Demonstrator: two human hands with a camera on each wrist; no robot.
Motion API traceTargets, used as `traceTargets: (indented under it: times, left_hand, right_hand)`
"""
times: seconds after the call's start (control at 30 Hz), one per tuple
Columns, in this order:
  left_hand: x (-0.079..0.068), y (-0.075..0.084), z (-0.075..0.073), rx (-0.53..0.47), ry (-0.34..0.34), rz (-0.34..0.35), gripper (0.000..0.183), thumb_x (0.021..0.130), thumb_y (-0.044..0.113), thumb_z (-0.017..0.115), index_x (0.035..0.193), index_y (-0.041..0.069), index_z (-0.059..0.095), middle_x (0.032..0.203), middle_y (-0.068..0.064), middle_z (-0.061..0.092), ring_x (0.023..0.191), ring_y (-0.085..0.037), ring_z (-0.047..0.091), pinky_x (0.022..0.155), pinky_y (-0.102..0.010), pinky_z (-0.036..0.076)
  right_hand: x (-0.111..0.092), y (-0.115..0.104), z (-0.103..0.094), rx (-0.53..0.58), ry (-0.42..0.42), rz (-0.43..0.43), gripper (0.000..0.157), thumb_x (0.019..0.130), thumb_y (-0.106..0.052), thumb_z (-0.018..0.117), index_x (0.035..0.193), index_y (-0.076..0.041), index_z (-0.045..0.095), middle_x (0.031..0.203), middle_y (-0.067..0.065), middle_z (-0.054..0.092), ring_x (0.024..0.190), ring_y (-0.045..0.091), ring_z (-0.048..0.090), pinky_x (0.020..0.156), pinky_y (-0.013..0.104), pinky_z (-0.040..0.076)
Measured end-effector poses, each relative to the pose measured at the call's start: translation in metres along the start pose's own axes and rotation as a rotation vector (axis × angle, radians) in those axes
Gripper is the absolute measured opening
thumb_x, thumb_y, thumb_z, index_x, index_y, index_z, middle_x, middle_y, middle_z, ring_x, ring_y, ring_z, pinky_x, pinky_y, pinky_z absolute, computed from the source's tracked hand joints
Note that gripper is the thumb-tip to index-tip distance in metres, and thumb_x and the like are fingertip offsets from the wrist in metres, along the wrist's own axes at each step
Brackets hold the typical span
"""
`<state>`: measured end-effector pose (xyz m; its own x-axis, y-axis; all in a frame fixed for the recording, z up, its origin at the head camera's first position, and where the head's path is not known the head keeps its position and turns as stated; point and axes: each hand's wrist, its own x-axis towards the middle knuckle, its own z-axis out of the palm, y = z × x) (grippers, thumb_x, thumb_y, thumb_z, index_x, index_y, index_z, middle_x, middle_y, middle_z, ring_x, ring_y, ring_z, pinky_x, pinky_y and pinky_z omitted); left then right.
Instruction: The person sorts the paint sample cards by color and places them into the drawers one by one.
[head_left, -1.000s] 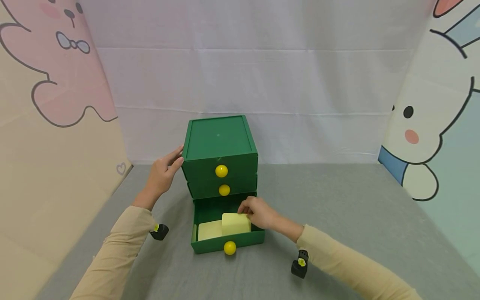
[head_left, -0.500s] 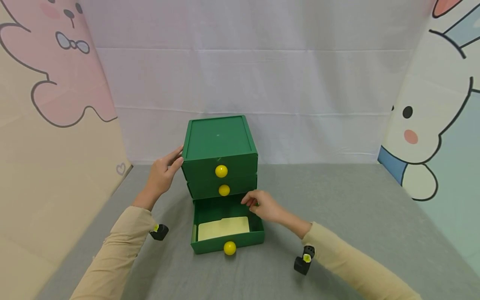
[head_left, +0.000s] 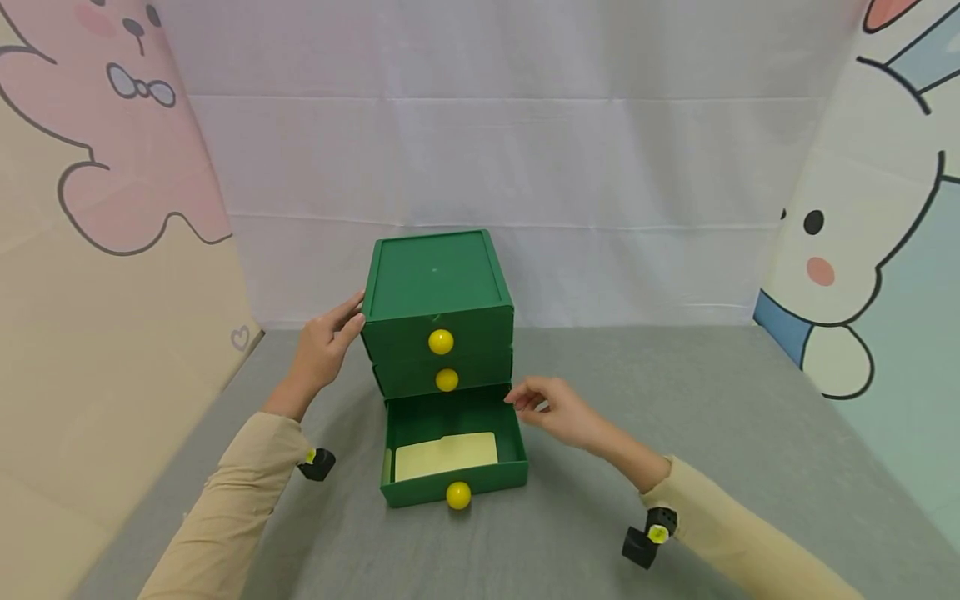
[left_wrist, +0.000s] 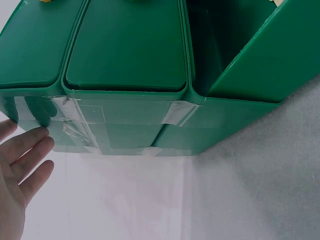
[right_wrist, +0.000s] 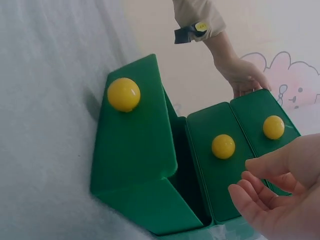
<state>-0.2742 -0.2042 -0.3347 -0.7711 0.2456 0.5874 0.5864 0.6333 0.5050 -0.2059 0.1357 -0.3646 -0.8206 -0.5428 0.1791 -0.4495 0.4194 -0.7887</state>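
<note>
A green three-drawer cabinet point(head_left: 438, 279) with round yellow knobs stands on the grey cloth, its bottom drawer point(head_left: 416, 492) pulled out. Inside that drawer lie pale yellow, flat square pieces like paper note pads point(head_left: 450, 455), overlapping side by side. My left hand point(head_left: 321, 352) touches the cabinet's upper left side; in the left wrist view its fingers point(left_wrist: 31, 145) are extended along the green wall. Beside the drawer's right edge, raised above it, hangs my right hand point(head_left: 562, 412). Its fingers are loosely bent, and the right wrist view shows nothing between thumb and fingertips.
Grey cloth point(head_left: 675, 400) covers the surface around the cabinet. A white curtain point(head_left: 525, 158) hangs behind it. Printed cartoon panels flank both sides, with a bear point(head_left: 142, 150) on the left and a rabbit point(head_left: 847, 242) on the right.
My right hand has let go of a yellow pad, which now lies flat in the drawer. The hand has lifted out and moved right. My left hand keeps its place.
</note>
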Motion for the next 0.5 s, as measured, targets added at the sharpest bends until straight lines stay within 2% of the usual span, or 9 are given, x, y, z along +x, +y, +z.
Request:
traceTargets:
  times: [0.13,0.23,0.5]
  left_hand:
    - [0.0,0.0,0.0,-0.007,0.0,-0.002,0.043,0.097,0.019,0.041,0.137,0.005,0.041,0.116,-0.024,0.058,0.092,-0.038,0.06,0.065,-0.046,0.044]
    - [0.0,-0.001,0.0,-0.007,0.002,-0.007,0.042,0.097,0.019,0.042,0.137,0.006,0.041,0.115,-0.024,0.058,0.092,-0.038,0.06,0.067,-0.047,0.045]
    - [0.0,0.0,0.0,-0.012,-0.001,-0.016,0.043,0.097,0.02,0.042,0.137,0.005,0.041,0.117,-0.025,0.057,0.094,-0.039,0.06,0.072,-0.053,0.046]
  right_hand:
    - [-0.015,-0.003,0.009,0.071,-0.027,0.06,0.016,0.087,-0.004,0.058,0.102,-0.003,0.062,0.09,0.004,0.059,0.082,0.017,0.055,0.07,0.025,0.049]
    - [-0.027,-0.006,0.022,0.15,-0.038,0.09,0.019,0.087,-0.009,0.06,0.103,0.0,0.061,0.089,0.005,0.059,0.081,0.017,0.055,0.067,0.024,0.048]
    - [-0.046,-0.009,0.069,0.369,0.036,0.206,0.022,0.086,-0.009,0.061,0.103,0.005,0.06,0.093,0.01,0.06,0.078,0.017,0.055,0.065,0.022,0.047]
